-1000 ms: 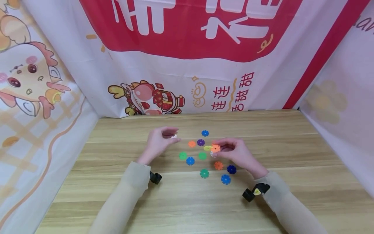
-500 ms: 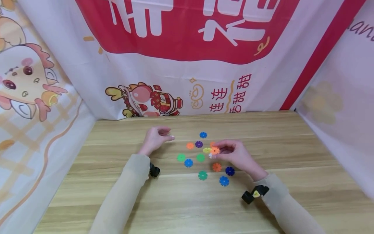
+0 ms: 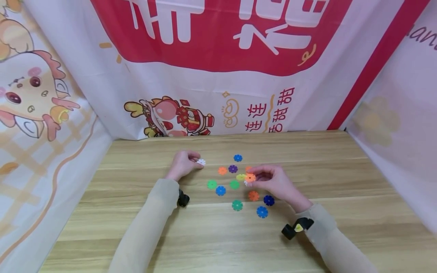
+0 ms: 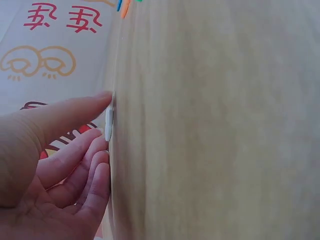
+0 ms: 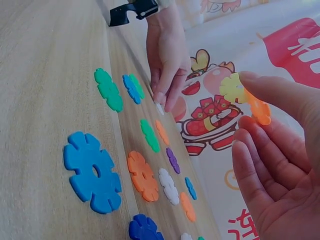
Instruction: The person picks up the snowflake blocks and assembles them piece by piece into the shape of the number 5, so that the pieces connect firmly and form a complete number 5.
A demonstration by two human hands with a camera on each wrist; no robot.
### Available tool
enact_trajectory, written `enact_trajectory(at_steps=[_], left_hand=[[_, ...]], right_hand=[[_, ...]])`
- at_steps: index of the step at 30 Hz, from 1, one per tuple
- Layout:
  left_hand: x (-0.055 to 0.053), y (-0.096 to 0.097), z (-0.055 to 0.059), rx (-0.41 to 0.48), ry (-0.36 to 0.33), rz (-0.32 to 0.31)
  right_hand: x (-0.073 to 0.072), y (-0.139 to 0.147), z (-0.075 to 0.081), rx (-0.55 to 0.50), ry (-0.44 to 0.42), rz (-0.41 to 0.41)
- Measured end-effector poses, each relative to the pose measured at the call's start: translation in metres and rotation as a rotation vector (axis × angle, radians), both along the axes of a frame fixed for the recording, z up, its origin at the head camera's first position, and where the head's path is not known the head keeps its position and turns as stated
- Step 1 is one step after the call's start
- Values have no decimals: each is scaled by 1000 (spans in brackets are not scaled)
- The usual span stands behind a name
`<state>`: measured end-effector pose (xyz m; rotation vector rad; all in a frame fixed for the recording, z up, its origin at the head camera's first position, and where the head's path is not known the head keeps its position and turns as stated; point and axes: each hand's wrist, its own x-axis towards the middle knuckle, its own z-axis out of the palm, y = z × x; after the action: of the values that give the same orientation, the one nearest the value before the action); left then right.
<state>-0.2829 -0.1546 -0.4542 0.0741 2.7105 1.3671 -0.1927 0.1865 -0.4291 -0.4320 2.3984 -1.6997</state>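
Low at the table (image 3: 218,242), I have the left hand (image 3: 182,165) pinching a white disc (image 3: 201,162) by its edge. Farther right, the right hand (image 3: 274,181) is raised off the surface, holding a yellow disc (image 5: 231,88) and an orange disc (image 5: 259,109) together between thumb and fingers. Between both hands I make out a purple disc (image 3: 233,169), with a blue disc (image 3: 238,158) beyond it; toward the head camera lie a teal disc (image 3: 237,205) and a dark-blue disc (image 3: 269,200). Printed cloth (image 3: 218,83) hangs behind the table.
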Motion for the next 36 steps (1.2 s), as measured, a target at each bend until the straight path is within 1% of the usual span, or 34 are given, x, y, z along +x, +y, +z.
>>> enact_trajectory(at_steps=[5, 13, 18, 25, 29, 32, 36], left_hand=[[0, 2, 2, -23, -15, -4], [3, 6, 7, -51, -65, 10], [5, 7, 8, -58, -71, 5], [5, 6, 7, -27, -67, -17], [6, 4, 5, -23, -57, -29], [7, 3, 5, -9, -52, -35], [11, 2, 6, 16, -58, -38]], right_hand=[[1, 0, -1, 3, 6, 4], [2, -1, -1, 2, 0, -7], [2, 0, -1, 4, 2, -6], [1, 1, -3, -6, 2, -2], [1, 0, -3, -21, -10, -2], [0, 0, -3, -36, -20, 1], [0, 0, -3, -50, -27, 11]])
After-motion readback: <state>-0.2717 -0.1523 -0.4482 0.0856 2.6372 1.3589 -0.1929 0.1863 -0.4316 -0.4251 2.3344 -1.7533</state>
